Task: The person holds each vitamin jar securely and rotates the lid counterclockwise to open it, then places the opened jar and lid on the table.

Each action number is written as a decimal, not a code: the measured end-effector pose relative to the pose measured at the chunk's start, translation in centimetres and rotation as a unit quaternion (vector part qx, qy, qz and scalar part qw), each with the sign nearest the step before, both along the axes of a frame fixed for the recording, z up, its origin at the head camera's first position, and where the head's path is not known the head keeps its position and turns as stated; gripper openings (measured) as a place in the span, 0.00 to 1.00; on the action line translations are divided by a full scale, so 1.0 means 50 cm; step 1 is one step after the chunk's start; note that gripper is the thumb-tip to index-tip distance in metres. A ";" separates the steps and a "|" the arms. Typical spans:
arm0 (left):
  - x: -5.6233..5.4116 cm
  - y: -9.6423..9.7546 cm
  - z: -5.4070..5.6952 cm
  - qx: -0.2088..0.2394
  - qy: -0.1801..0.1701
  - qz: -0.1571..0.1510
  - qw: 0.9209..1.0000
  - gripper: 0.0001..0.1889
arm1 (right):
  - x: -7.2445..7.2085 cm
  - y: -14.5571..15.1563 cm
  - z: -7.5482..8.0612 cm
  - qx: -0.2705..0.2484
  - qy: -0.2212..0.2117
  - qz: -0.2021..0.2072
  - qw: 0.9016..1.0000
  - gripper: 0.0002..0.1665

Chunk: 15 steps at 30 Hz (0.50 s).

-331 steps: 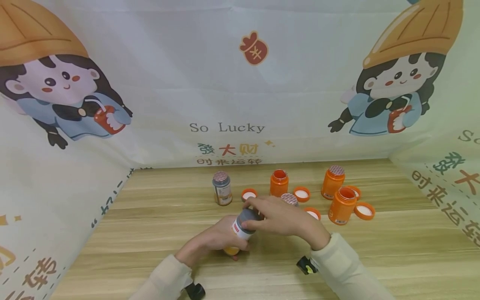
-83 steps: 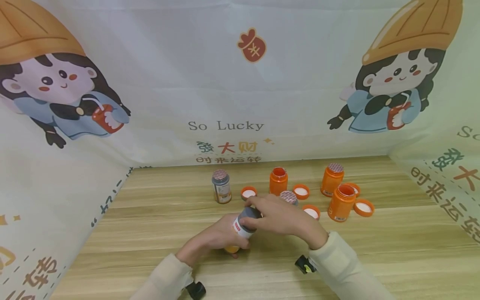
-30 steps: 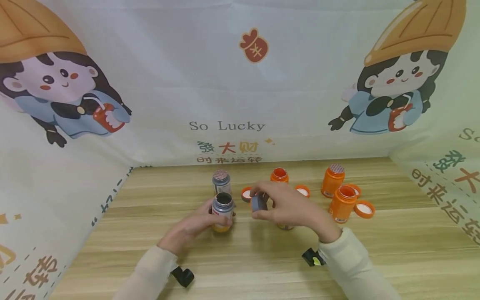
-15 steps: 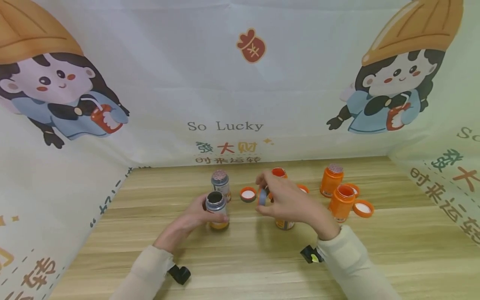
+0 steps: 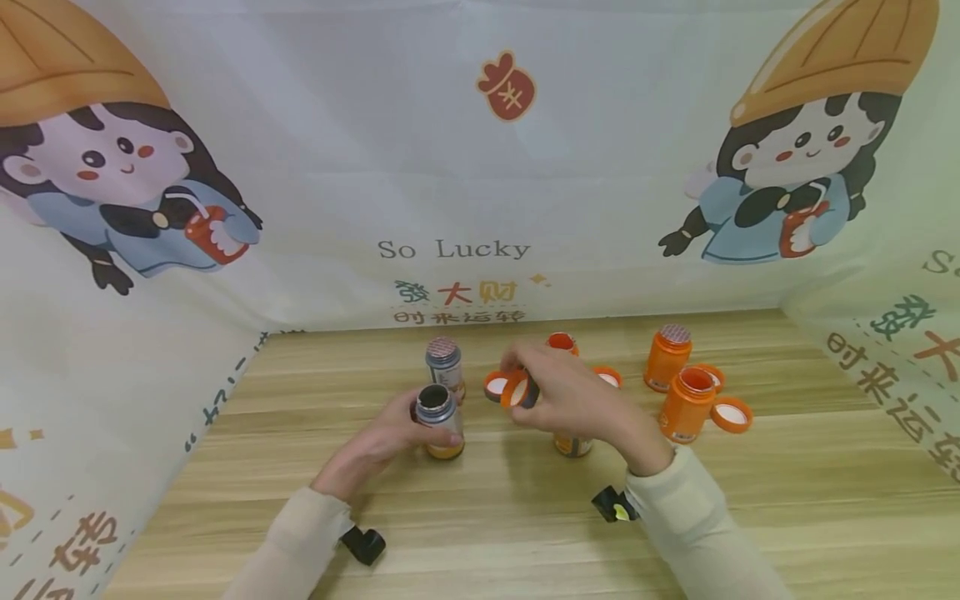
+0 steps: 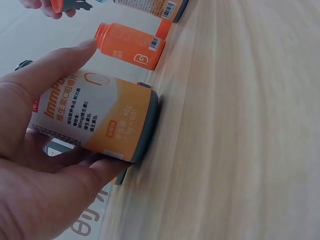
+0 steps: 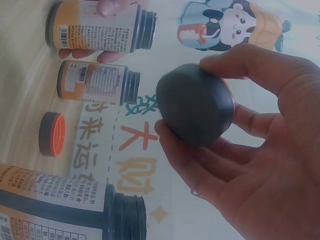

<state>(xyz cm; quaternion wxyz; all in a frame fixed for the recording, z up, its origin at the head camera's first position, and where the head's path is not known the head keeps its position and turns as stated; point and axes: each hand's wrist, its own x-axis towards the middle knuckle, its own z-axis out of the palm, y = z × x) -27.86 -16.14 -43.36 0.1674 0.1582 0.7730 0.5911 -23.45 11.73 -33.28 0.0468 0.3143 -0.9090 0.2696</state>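
My left hand (image 5: 392, 435) grips an uncapped grey-necked vitamin bottle (image 6: 95, 115) with a white and orange label. The bottle stands upright, its base at or just above the tabletop; its dark mouth faces up. In my right hand (image 5: 577, 398), thumb and fingers pinch a dark grey cap (image 7: 192, 105), held in the air to the right of that bottle. The cap's orange inner side and pale liner (image 5: 515, 390) show in the head view. Just behind the gripped bottle is a second grey-necked bottle (image 5: 444, 364) with a patterned seal. A third such bottle (image 5: 573, 445) is mostly hidden under my right hand.
An orange bottle (image 5: 562, 342) stands behind my right hand. Farther right are a sealed orange bottle (image 5: 667, 360) and an unsealed one (image 5: 686, 407). Loose caps lie liner up, including an orange cap (image 5: 731, 414) at the right and a grey-and-orange cap (image 7: 52, 134).
The cap has come off the bottle. My left hand has moved left with the bottle, while my right hand has lifted the cap away and turned its inside into view.
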 end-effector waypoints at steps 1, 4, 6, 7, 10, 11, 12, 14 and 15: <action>0.000 0.000 0.000 0.000 -0.003 -0.003 1.000 0.41 | 0.000 -0.001 0.000 0.001 0.001 0.001 1.000 0.21; -0.001 -0.001 0.002 -0.004 -0.007 -0.006 1.000 0.43 | 0.000 -0.005 0.000 -0.001 0.001 0.000 1.000 0.21; -0.002 -0.001 0.003 -0.008 -0.005 -0.007 1.000 0.44 | -0.001 -0.008 0.000 -0.004 0.000 0.004 1.000 0.22; -0.003 -0.001 0.004 -0.011 -0.002 -0.006 1.000 0.44 | -0.002 -0.009 0.001 -0.004 -0.002 0.007 1.000 0.22; -0.003 0.000 0.004 -0.020 0.005 -0.006 1.000 0.44 | -0.007 -0.014 -0.001 -0.002 -0.001 0.018 1.000 0.21; -0.002 0.000 0.003 -0.022 0.006 -0.005 1.000 0.44 | -0.008 -0.017 -0.002 -0.001 -0.001 0.021 1.000 0.21; -0.002 0.000 0.003 -0.025 0.010 -0.006 1.000 0.44 | -0.009 -0.020 -0.002 0.000 -0.001 0.024 1.000 0.21; -0.001 0.001 0.001 -0.029 0.014 -0.006 0.999 0.43 | -0.012 -0.027 -0.004 -0.002 -0.003 0.022 1.000 0.22; 0.000 0.001 0.000 -0.029 0.013 -0.005 0.999 0.43 | -0.015 -0.031 -0.006 -0.003 -0.002 0.023 1.000 0.23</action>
